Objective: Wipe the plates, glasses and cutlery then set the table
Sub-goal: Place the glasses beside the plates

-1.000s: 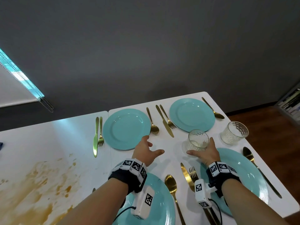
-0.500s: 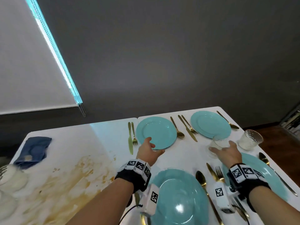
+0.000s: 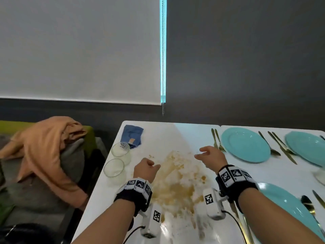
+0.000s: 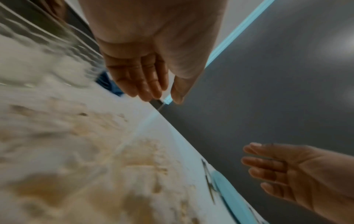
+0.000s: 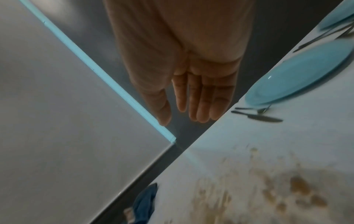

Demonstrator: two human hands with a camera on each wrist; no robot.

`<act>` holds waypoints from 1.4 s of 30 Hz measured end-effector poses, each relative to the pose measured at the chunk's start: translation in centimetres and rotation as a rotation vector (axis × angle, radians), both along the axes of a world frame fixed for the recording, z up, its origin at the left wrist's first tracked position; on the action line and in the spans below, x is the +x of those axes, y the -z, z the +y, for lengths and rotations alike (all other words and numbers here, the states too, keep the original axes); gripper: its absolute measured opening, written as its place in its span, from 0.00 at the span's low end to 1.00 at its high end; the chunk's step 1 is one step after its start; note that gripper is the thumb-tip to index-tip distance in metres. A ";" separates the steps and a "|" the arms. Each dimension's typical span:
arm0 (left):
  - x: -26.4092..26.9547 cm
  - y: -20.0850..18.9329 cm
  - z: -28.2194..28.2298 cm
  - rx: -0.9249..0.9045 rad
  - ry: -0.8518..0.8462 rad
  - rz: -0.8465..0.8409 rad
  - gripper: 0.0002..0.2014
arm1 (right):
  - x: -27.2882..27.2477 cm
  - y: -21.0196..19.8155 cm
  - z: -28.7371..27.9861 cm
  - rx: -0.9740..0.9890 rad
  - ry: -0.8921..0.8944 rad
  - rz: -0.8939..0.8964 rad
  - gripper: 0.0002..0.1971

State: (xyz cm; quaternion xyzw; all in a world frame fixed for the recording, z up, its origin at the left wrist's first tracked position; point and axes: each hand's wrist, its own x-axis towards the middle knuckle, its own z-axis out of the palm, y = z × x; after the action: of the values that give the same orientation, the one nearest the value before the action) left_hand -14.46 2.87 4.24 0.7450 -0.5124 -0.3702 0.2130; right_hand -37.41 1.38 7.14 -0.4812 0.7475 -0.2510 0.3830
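My left hand (image 3: pixel 149 164) hovers over the brown smear (image 3: pixel 175 184) on the white table (image 3: pixel 167 136), fingers loosely curled and holding nothing. My right hand (image 3: pixel 204 154) hangs to its right with fingers spread, also holding nothing. Two clear glasses (image 3: pixel 121 150) (image 3: pixel 114 167) stand at the table's left edge, just left of my left hand. A crumpled blue cloth (image 3: pixel 131 136) lies behind them at the far corner. Turquoise plates (image 3: pixel 245 145) (image 3: pixel 307 147) (image 3: pixel 288 205) sit on the right with gold cutlery (image 3: pixel 215 140) beside them. In the right wrist view my fingers (image 5: pixel 201 98) are straight.
The brown smear covers much of the table's left half, under both wrists. An orange garment (image 3: pixel 44 147) is draped over a seat left of the table. Part of another glass (image 3: pixel 320 175) shows at the right edge. A roller blind (image 3: pixel 79 50) hangs on the wall behind.
The view has swung left. Both hands moved left, away from the plates and the glass the right hand was touching, and are now over the smeared area near the two glasses.
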 end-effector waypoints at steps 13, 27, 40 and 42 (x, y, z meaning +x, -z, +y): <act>10.9 7.2 0.8 0.148 -0.522 -0.001 0.49 | 7.8 3.5 -1.6 0.156 -0.153 0.066 0.18; 11.1 9.7 0.5 -0.130 -0.435 0.040 0.37 | 10.5 5.1 -1.3 0.177 -0.275 0.021 0.24; 3.5 4.5 0.8 -0.170 0.081 0.191 0.44 | 12.1 6.0 -0.1 0.060 -0.314 -0.324 0.44; 3.1 4.3 0.9 -0.177 0.122 0.190 0.44 | 12.0 6.0 -0.1 0.036 -0.276 -0.347 0.43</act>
State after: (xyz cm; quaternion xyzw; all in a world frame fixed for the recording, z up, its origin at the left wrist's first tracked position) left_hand -11.37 3.77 -0.05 0.6523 -0.5649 -0.4047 0.3027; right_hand -25.36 1.32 1.13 -0.5219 0.6017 -0.2617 0.5451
